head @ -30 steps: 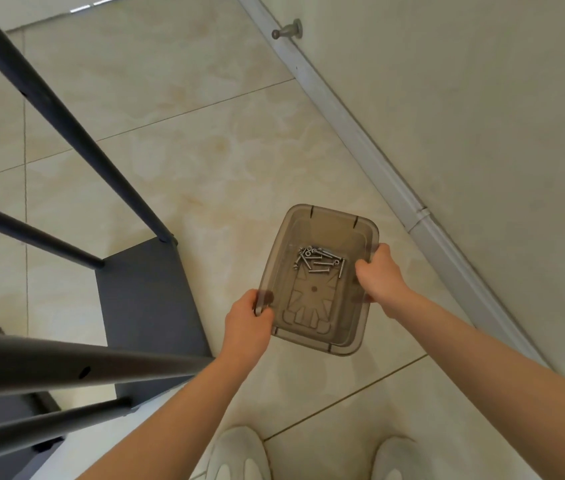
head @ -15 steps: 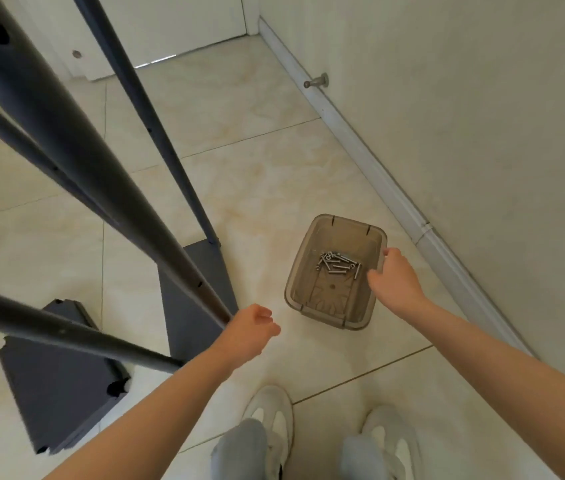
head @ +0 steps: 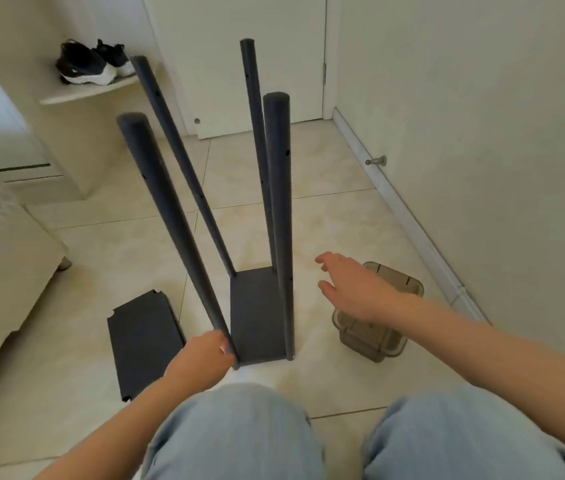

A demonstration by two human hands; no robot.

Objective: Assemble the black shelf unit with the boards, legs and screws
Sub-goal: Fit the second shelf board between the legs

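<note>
Four round matte-black legs upright on flat black board, tiled floor. Just left, spare notched board lying flat. Right side, translucent brown tub. At near-left leg base, left hand gripping; right hand spread, empty, above tub.

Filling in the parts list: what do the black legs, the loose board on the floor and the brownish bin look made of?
The legs: matte black round tubes with drilled side holes; probably coated metal, plastic not excluded. The loose board: flat matte black panel, notched corners; coated wood composite or plastic, unclear. The bin: smoky brown, see-through, glossy walls; plastic.
</note>
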